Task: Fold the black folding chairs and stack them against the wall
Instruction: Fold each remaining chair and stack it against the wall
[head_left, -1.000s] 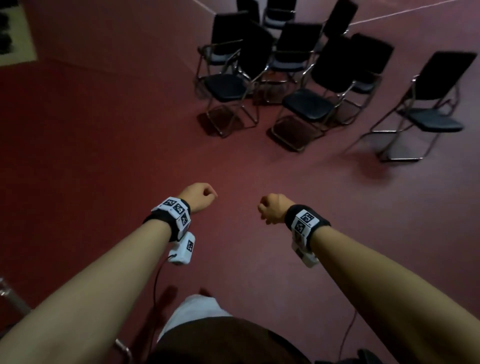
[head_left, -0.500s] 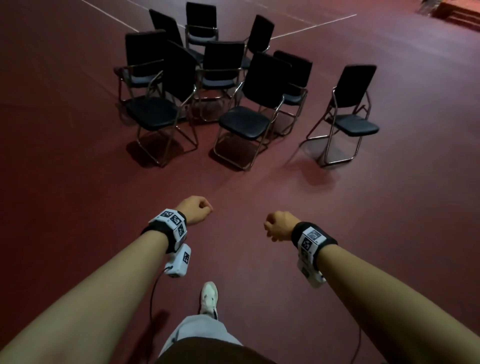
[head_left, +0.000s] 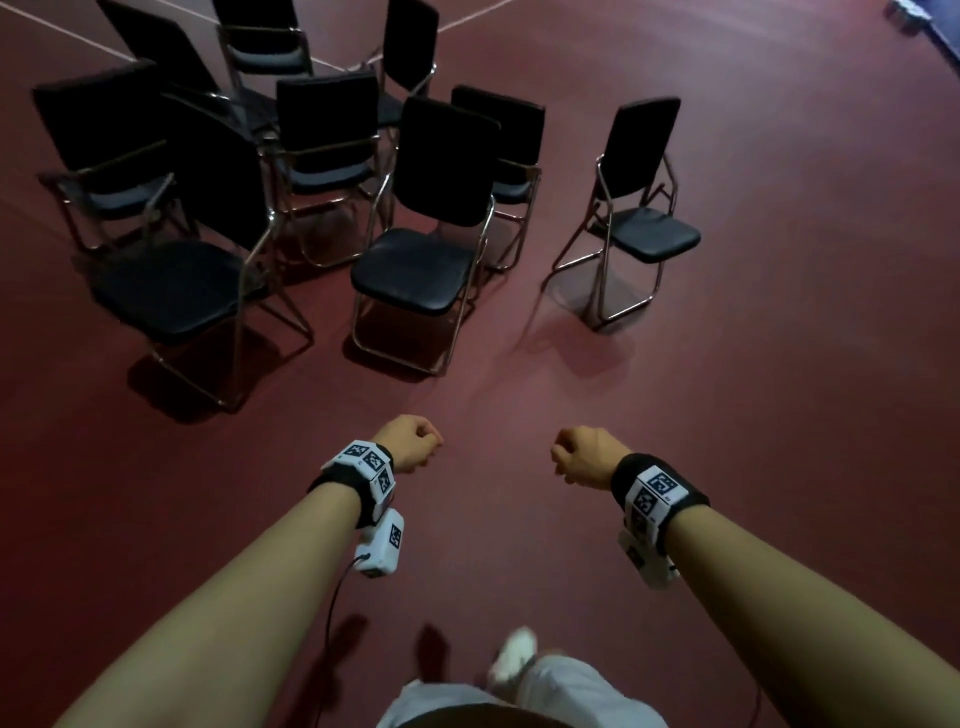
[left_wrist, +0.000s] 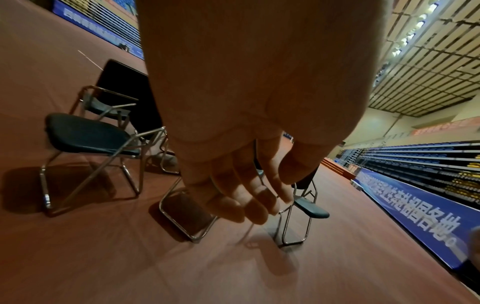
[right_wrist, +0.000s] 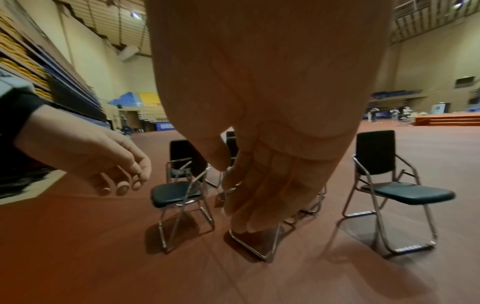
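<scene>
Ahead, chairs (head_left: 415, 234) stand beyond both empty grips.

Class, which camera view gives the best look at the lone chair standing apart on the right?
The right wrist view: the lone chair shows unblocked, from backrest to floor rails. The head view shows it whole too, but from above and darker. In the left wrist view, the left hand covers most of it.

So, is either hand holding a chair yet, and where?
No. The left hand and right hand hang loosely curled and hold nothing; the chairs stand unfolded ahead, untouched.
</scene>
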